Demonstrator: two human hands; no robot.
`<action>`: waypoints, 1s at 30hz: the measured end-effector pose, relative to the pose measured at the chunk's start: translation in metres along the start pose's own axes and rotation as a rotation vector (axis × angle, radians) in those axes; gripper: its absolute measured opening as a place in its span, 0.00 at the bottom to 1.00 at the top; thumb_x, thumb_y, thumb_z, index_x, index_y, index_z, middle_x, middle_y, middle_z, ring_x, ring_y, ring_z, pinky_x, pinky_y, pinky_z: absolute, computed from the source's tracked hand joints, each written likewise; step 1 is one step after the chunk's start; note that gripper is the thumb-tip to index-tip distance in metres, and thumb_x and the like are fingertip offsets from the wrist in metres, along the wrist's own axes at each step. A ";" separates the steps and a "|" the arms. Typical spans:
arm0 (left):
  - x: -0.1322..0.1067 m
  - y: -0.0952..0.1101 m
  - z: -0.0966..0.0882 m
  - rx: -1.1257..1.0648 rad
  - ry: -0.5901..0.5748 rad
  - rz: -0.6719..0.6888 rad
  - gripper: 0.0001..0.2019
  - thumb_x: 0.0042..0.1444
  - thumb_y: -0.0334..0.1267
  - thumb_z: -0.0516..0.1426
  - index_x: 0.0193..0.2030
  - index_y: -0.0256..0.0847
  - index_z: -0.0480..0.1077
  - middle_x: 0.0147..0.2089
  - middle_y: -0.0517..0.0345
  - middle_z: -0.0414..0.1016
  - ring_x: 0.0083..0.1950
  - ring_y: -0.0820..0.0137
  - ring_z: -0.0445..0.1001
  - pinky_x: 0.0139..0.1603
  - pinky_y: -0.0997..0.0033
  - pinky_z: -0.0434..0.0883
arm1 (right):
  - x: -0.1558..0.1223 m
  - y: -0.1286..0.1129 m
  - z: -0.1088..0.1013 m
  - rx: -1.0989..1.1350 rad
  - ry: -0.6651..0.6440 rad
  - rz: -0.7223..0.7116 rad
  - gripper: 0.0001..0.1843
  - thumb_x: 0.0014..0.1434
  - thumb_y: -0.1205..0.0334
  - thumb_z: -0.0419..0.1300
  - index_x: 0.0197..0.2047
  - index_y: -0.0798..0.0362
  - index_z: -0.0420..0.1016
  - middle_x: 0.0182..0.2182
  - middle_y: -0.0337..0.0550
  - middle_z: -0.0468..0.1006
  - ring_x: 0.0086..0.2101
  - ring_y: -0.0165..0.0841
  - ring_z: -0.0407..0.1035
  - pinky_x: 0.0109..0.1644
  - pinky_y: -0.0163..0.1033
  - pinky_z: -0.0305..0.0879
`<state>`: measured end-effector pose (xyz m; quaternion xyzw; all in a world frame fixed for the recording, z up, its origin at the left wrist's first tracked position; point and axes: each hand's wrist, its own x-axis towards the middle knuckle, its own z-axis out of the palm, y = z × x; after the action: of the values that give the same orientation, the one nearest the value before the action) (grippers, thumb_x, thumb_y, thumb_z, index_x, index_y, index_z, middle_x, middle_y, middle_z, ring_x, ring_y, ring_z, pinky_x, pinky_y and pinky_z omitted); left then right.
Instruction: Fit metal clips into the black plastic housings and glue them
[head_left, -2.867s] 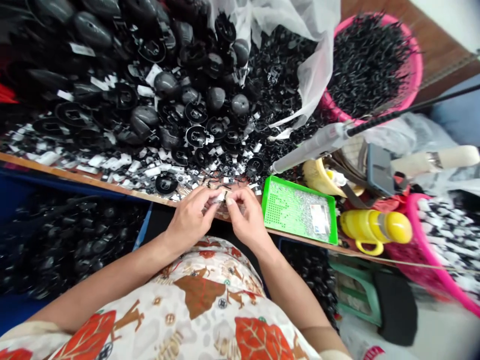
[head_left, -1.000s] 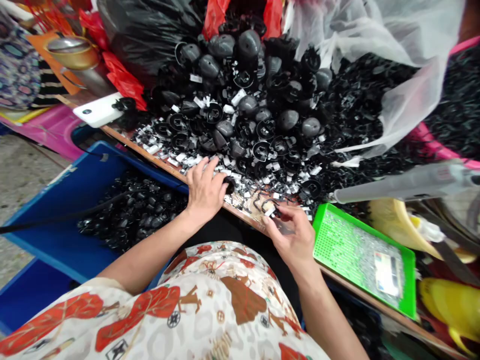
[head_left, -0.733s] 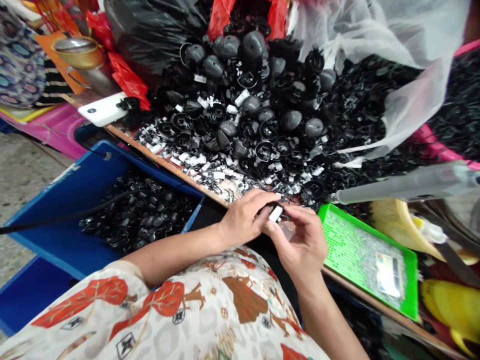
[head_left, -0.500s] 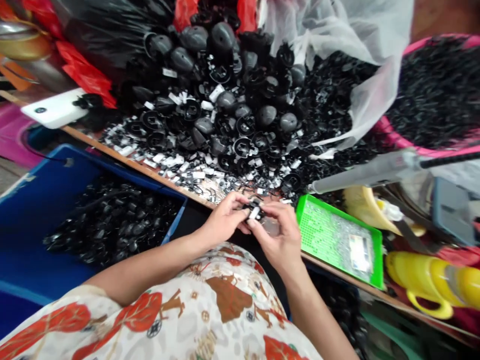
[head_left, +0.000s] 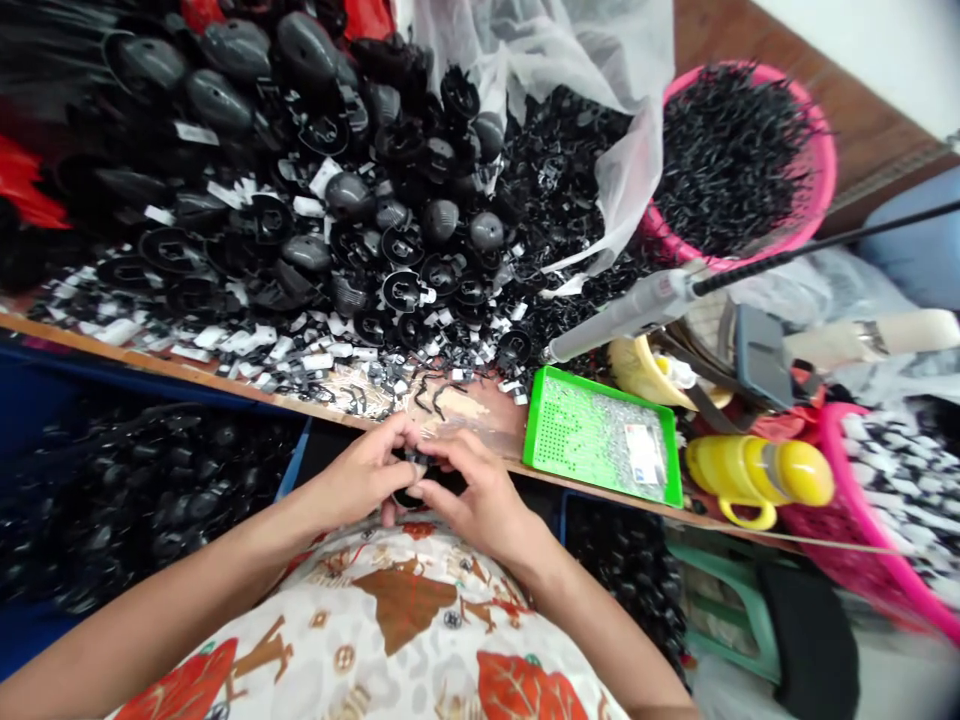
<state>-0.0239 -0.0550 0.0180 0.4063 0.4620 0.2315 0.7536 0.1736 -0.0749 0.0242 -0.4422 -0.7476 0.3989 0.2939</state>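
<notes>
Near my lap, just off the table's front edge, both hands meet around a small black plastic part [head_left: 409,494]. My left hand [head_left: 367,472] is closed on its left side, with thumb and fingers gripping it. From the right, my right hand [head_left: 476,492] pinches the same part between thumb and fingers. Much of the part is hidden by the fingers. On the table just beyond lie a few thin black curved strips [head_left: 431,392]. Past them spreads a pile of rounded black shells [head_left: 349,195] and small white pieces [head_left: 217,340].
A green tray [head_left: 531,440] of small clear pieces sits right of my hands. A grey electric screwdriver [head_left: 622,315] hangs above it. Farther right are a yellow bottle [head_left: 750,470] and a pink basket [head_left: 823,165] of black strips. Blue bins [head_left: 296,460] stand below the table's edge.
The view has swung right, so the table's things sit farther left. Both hands still grip the part; the white piece seen on it earlier no longer shows.
</notes>
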 end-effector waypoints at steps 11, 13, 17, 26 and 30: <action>0.012 0.011 0.005 -0.037 0.021 0.053 0.16 0.53 0.41 0.64 0.47 0.41 0.69 0.45 0.56 0.75 0.25 0.75 0.75 0.23 0.69 0.79 | 0.049 0.032 -0.029 -0.785 0.020 0.404 0.16 0.71 0.66 0.49 0.52 0.56 0.77 0.47 0.57 0.79 0.41 0.41 0.77 0.44 0.43 0.72; 0.028 0.016 0.012 -0.055 -0.003 0.075 0.15 0.52 0.39 0.64 0.46 0.41 0.68 0.49 0.54 0.76 0.29 0.72 0.78 0.24 0.69 0.80 | 0.041 0.025 -0.025 -0.813 -0.034 0.385 0.16 0.71 0.65 0.49 0.52 0.55 0.77 0.47 0.56 0.79 0.41 0.41 0.77 0.43 0.43 0.72; 0.054 0.027 0.014 -0.086 0.150 0.117 0.16 0.52 0.37 0.64 0.46 0.42 0.68 0.54 0.53 0.76 0.29 0.75 0.78 0.24 0.72 0.79 | 0.022 0.017 -0.033 -0.666 -0.069 0.358 0.13 0.69 0.65 0.53 0.45 0.52 0.80 0.42 0.50 0.81 0.42 0.38 0.77 0.48 0.42 0.71; 0.027 0.023 -0.004 -0.118 0.213 0.165 0.19 0.52 0.44 0.66 0.48 0.41 0.67 0.34 0.63 0.76 0.24 0.70 0.77 0.21 0.72 0.76 | 0.037 0.029 -0.041 -0.674 0.049 0.397 0.22 0.67 0.68 0.51 0.62 0.51 0.73 0.49 0.52 0.79 0.46 0.42 0.76 0.49 0.44 0.71; 0.009 0.014 -0.011 -0.130 0.241 0.127 0.22 0.52 0.45 0.67 0.49 0.41 0.67 0.36 0.62 0.76 0.26 0.70 0.78 0.22 0.71 0.77 | 0.040 0.032 -0.036 -0.737 -0.022 0.395 0.26 0.67 0.67 0.50 0.67 0.53 0.67 0.49 0.54 0.80 0.44 0.43 0.77 0.45 0.44 0.71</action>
<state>-0.0288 -0.0365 0.0222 0.3541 0.5067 0.3553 0.7012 0.1979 -0.0175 0.0185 -0.6485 -0.7441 0.1581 0.0258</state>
